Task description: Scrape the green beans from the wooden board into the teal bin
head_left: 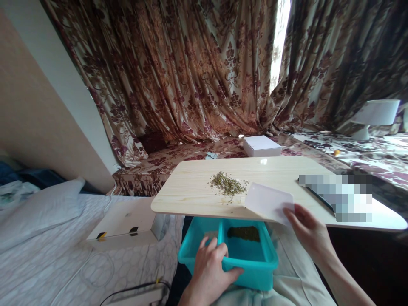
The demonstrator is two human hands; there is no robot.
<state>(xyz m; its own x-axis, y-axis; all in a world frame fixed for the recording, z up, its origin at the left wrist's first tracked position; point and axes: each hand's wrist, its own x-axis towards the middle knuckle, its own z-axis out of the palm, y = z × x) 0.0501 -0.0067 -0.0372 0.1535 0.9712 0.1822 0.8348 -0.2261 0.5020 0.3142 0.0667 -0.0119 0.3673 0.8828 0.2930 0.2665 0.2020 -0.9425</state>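
Observation:
My right hand (304,225) pinches the near right edge of a thin white plastic sheet (269,202). The sheet's far left corner rests by a loose heap of small green beans (227,183) on the light wooden tabletop (188,187). Below the table's front edge, a teal two-compartment bin (248,276) sits at my lap. My left hand (212,261) grips the bin at its front, fingers curled over the divider and thumb at the front rim. Green beans lie in the right compartment; a pale patch in the left one is partly hidden by my fingers.
A dark-edged, blurred-out device (334,197) lies on the table's right side. Behind the table is a white box (262,145). On the bed at left lies another white box (127,221), with a cable (127,291) nearby. A lamp (376,114) stands far right.

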